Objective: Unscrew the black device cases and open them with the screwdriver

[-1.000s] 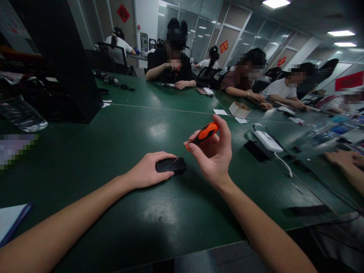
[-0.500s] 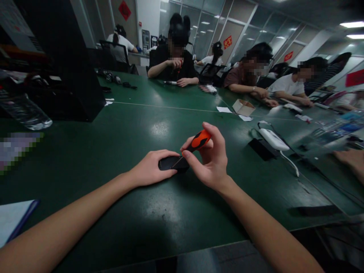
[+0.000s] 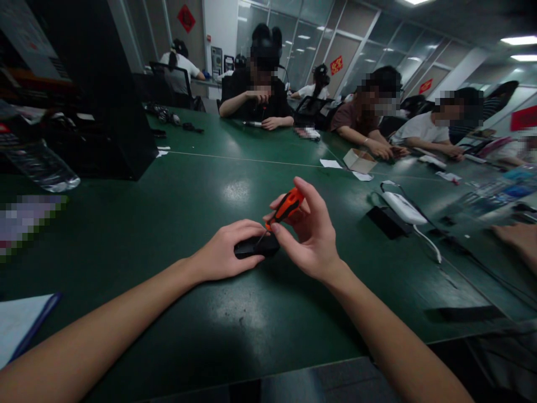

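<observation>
A small black oblong case (image 3: 245,248) lies on the green table; its exact kind is hard to make out. My left hand (image 3: 229,250) grips its left end, thumb along the near side and fingers along the far side. In my right hand (image 3: 312,238) is a screwdriver (image 3: 287,205) with an orange and black handle, held between thumb and fingers, the index fingertip near the butt end. Its thin shaft slants down to the left and meets the top of the case. The tip itself is too small to make out.
On the right lies a white power strip (image 3: 403,208) with a cable, beside a black flat piece (image 3: 388,222). An open cardboard box (image 3: 359,160) stands farther back. A water bottle (image 3: 39,159) and black cabinet (image 3: 126,140) are at left. Several people sit around the table.
The screwdriver has tilted more upright, its handle shifting slightly left with my right hand. My left hand still grips the black case in nearly the same spot.
</observation>
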